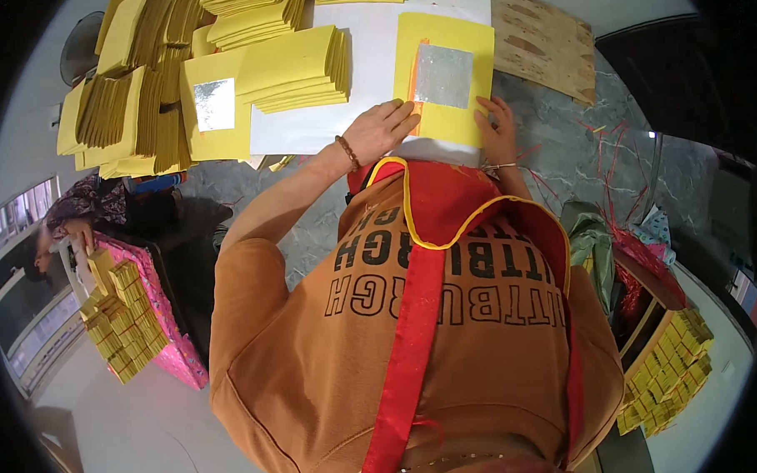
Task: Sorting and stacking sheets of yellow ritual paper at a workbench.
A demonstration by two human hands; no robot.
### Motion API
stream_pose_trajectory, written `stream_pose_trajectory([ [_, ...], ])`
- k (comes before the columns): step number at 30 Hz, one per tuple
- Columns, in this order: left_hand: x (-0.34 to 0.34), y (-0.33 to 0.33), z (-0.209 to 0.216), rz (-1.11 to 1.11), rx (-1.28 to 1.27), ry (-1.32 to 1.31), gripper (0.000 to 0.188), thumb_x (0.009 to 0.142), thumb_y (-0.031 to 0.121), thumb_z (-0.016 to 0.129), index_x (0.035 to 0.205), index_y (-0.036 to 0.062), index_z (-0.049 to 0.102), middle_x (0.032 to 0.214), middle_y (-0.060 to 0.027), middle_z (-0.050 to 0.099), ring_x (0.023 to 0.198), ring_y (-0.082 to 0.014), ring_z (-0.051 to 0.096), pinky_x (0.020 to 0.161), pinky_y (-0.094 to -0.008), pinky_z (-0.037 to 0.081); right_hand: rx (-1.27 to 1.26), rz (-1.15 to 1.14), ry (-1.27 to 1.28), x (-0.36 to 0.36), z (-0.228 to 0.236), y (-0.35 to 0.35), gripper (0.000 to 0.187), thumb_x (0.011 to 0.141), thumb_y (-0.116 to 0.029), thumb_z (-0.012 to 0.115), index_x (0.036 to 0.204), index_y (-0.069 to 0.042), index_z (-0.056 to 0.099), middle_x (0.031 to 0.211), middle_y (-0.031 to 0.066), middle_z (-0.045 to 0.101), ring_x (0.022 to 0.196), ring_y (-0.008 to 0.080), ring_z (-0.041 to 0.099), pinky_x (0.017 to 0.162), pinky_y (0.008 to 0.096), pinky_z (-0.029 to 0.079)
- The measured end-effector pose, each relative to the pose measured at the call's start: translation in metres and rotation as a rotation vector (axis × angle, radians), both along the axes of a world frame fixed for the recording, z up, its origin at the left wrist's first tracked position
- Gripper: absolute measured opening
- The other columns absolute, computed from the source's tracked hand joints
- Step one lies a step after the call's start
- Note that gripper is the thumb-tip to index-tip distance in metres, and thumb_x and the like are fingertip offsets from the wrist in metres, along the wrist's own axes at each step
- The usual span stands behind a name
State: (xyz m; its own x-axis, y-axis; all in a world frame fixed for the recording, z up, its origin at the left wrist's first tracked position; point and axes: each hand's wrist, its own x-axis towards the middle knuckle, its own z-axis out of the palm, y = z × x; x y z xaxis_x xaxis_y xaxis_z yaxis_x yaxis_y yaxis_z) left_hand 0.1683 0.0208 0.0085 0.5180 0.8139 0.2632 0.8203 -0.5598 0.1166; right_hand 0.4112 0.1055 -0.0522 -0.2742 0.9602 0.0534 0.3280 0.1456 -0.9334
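Note:
A yellow paper sheet (442, 34) with a silver foil square (444, 76) and an orange strip along the square's left side lies at the near right of the white table. My left hand (383, 129) rests on its lower left edge, fingers stretched out and close together. At the lower right edge my right hand (498, 125) touches the sheet with its fingers a little apart. A fanned stack of yellow paper (293, 68) lies to the left. Beside that stack is another yellow sheet (217, 146) bearing a silver square.
More yellow stacks (120, 108) crowd the table's left side. A wooden board (542, 39) lies beyond the right edge, near red strings (614, 170). At lower left, another person's hand (80, 230) is by bundled yellow paper (127, 320) on a pink-covered table. Similar bundles (667, 372) are stacked at lower right.

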Motion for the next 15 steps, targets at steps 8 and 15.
stream_pose_trajectory([
  [8, -0.015, 0.022, 0.011, -0.041, -0.269, -0.402, 0.015, 0.080, 0.016, 0.055, 0.087, 0.0047, 0.061, 0.086, -0.0082, 0.061, 0.081, -0.0230, 0.057, 0.073, -0.0318, 0.047, -0.235, -0.044, 0.335, 0.001, -0.020, 0.007, 0.025, 0.089, -0.019, 0.047, 0.100, -0.003, 0.061, 0.114, 0.0103, 0.048, 0.110, 0.0202, 0.042, 0.092, 0.0288, 0.033],
  [15, -0.024, 0.033, 0.015, 0.058, -0.566, -0.588, 0.018, 0.079, 0.017, 0.056, 0.086, 0.0016, 0.062, 0.085, -0.0123, 0.062, 0.082, -0.0265, 0.058, 0.074, -0.0327, 0.046, -0.212, -0.032, 0.307, 0.004, -0.028, 0.008, 0.030, 0.090, -0.023, 0.043, 0.101, -0.002, 0.061, 0.112, 0.0102, 0.049, 0.110, 0.0196, 0.041, 0.094, 0.0288, 0.031],
])
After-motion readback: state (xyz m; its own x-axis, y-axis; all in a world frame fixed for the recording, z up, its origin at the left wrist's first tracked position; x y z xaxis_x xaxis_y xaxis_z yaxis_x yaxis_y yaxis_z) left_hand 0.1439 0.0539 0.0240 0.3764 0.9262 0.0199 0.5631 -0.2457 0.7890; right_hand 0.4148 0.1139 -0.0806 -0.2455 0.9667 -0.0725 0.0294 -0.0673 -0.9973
